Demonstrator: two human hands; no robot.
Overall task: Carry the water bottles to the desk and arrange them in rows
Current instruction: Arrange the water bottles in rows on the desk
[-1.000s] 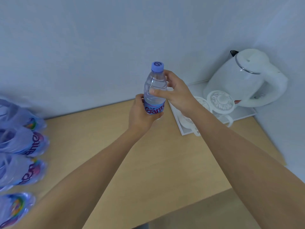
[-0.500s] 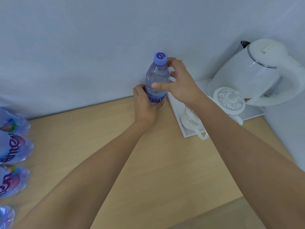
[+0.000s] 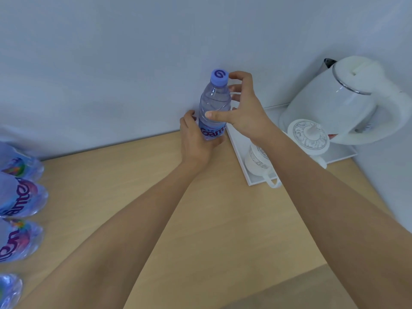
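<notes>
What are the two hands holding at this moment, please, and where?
The water bottle: left hand grips its labelled base, right hand its upper body.

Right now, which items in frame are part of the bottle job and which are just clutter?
Job:
- water bottle, upright, held by left hand and right hand
- lying bottles at the left edge
- desk

Clutter:
- kettle
- white tray
- lidded cup
- second cup
</notes>
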